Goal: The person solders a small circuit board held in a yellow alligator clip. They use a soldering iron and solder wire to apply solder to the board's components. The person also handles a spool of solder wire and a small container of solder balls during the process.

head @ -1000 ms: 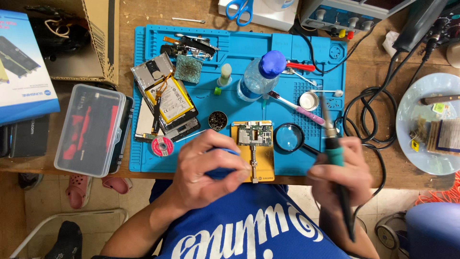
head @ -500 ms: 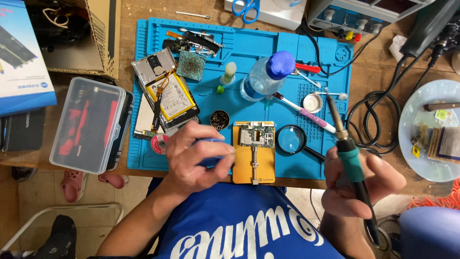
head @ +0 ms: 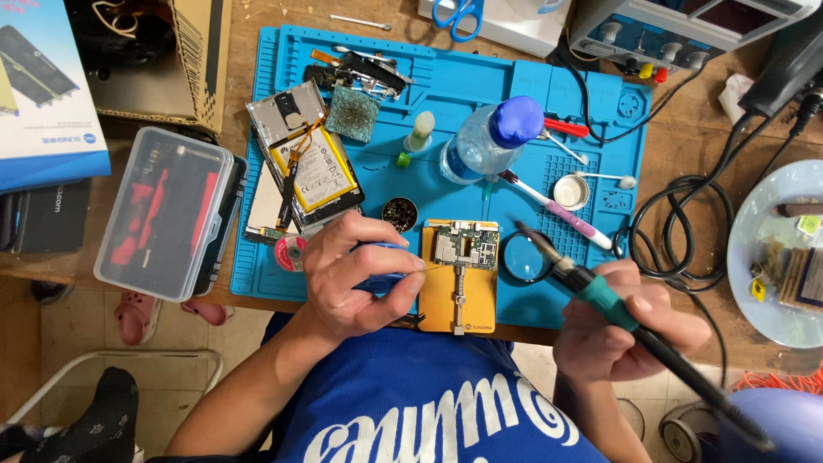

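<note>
My left hand (head: pixel 356 279) covers most of the blue spool (head: pixel 383 280) it grips, and the wire it feeds is too thin to follow. At lower right, the soldering iron (head: pixel 600 296) handle blurs away. The grey plate (head: pixel 754 257) is cut off at the right edge.

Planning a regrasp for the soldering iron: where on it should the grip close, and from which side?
On the teal collar of the soldering iron, where the right hand already holds it pen-style. Come from the near right: the iron lies slanted, its metal tip up-left over the magnifier ring near the circuit board, its black handle trailing down-right. Keep clear of the bare metal forward of the collar.
</note>
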